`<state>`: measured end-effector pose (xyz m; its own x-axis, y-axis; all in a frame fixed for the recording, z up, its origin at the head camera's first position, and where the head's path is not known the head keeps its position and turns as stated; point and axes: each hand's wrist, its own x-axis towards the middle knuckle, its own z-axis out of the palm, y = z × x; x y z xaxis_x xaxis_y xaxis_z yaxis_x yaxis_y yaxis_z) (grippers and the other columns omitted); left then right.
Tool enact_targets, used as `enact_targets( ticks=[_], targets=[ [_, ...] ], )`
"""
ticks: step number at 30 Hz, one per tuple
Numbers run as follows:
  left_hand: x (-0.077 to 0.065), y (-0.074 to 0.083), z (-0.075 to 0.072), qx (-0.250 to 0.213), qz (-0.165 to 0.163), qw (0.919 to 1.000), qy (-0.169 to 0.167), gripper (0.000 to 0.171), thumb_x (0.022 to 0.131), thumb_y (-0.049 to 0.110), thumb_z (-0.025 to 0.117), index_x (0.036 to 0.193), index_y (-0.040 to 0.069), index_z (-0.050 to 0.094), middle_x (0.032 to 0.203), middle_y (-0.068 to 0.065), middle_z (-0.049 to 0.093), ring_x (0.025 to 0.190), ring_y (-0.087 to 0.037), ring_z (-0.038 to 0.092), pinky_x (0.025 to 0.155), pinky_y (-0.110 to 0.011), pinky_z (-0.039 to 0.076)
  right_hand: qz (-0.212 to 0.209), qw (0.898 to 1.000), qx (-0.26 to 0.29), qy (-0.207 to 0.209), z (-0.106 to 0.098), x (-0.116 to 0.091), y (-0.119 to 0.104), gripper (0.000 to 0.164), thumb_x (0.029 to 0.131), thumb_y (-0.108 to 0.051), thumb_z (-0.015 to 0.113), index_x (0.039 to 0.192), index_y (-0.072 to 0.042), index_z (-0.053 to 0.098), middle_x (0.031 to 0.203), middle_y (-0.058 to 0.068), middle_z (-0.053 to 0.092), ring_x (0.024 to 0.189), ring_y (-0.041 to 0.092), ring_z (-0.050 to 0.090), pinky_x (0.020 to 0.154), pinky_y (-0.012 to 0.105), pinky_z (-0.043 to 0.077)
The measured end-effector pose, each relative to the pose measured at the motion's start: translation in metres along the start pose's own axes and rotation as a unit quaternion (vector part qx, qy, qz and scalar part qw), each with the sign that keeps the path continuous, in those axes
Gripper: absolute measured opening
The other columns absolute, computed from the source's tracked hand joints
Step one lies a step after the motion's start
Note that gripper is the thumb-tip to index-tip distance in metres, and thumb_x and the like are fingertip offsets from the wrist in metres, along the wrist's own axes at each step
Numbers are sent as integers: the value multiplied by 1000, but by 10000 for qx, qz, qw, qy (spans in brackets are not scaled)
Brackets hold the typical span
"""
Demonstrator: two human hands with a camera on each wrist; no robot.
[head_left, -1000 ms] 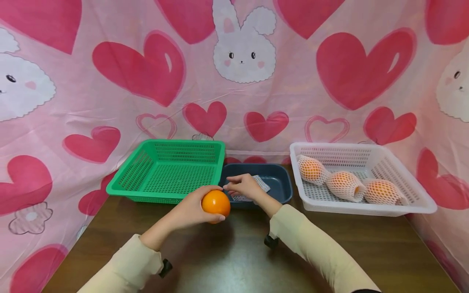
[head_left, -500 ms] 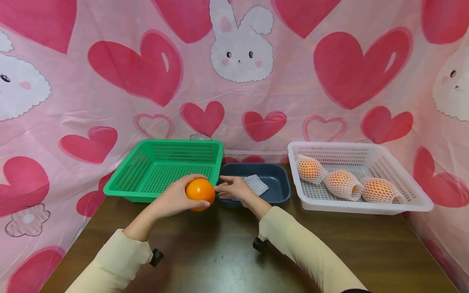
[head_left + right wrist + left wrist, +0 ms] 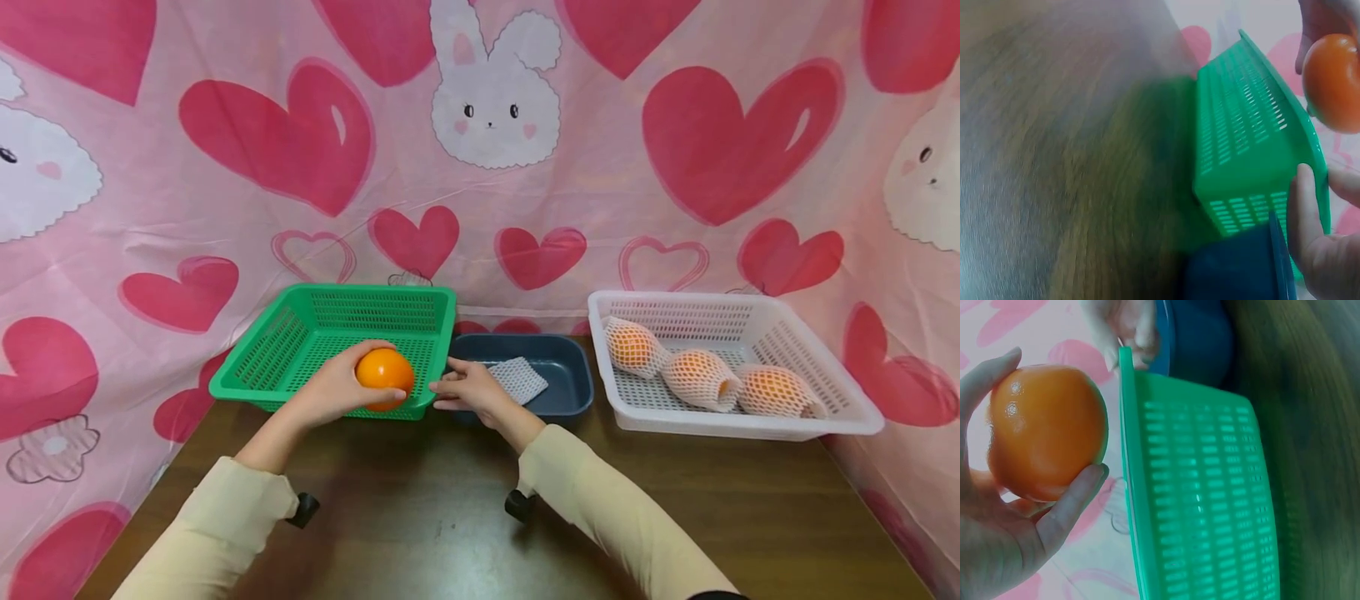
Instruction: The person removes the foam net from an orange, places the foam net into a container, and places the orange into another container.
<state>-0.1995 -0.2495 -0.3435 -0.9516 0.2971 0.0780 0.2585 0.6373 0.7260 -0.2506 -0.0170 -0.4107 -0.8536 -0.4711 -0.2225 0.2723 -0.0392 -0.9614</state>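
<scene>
My left hand (image 3: 326, 390) grips a bare, shiny orange (image 3: 385, 372), thumb on the near side and fingers curled round the far side. In the head view the orange overlaps the front rim of the green plastic basket (image 3: 375, 307). The left wrist view shows the orange (image 3: 1047, 431) close over the rim, beside the slotted basket wall (image 3: 1204, 487). At the basket's near right corner, my right hand (image 3: 480, 393) pinches the rim. Its thumb (image 3: 1304, 206) lies on the outer side in the right wrist view, the other fingers across the rim.
A dark blue tray (image 3: 573, 375) holding a white foam net (image 3: 519, 379) stands right of the green basket. Farther right, a white basket (image 3: 738, 423) contains several foam-netted oranges (image 3: 697, 375). Everything stands on a brown wooden table (image 3: 450, 517) before a pink heart-patterned cloth (image 3: 600, 192).
My left hand has carried the orange leftward from before the blue tray to the green basket's front rim. My right hand has moved left from over the tray to the basket's corner.
</scene>
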Motion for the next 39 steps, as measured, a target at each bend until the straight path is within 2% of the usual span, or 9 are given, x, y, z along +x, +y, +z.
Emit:
enact_targets(
  ticks=[5,13,22,27,33,39],
  targets=[
    [3,-4,-6,68,-160,9998,105,68,86,33,82,141,5,51,126,-17,59,101,-32,59,79,-43,57,61,9995,299,55,2,0,0,71,101,3,60,160,4,21,133,27,58,104,23,67,97,47,51],
    [8,-11,-15,164,-365,9987,322,71,87,35,80,143,4,48,128,-21,58,102,-35,59,76,-42,58,149,9987,458,165,5,-1,1,69,101,3,59,160,3,23,133,27,59,98,19,68,89,39,57],
    [12,-27,-20,364,-419,9967,596,73,88,36,79,144,1,47,129,-24,56,102,-37,59,75,-43,58,70,9980,616,125,6,-1,2,66,102,3,58,159,4,25,131,27,61,96,17,68,90,39,56],
    [14,-34,-25,533,-558,9941,762,75,89,39,79,145,2,46,131,-24,53,105,-39,57,78,-47,57,22,9974,709,95,6,-1,2,65,103,3,57,159,3,26,131,27,61,95,17,69,91,40,56],
    [16,-45,-29,758,-577,9906,978,78,88,40,79,146,-1,45,132,-26,52,107,-41,54,81,-52,56,41,9965,825,91,7,-1,2,65,103,3,57,160,2,26,131,28,61,96,17,70,92,41,55],
    [15,-61,-36,816,-848,9875,1049,81,90,41,77,146,-5,42,132,-29,50,108,-43,54,82,-53,54,120,9957,902,153,6,0,4,68,102,3,58,161,1,24,130,28,60,96,18,68,91,41,56]
  ],
)
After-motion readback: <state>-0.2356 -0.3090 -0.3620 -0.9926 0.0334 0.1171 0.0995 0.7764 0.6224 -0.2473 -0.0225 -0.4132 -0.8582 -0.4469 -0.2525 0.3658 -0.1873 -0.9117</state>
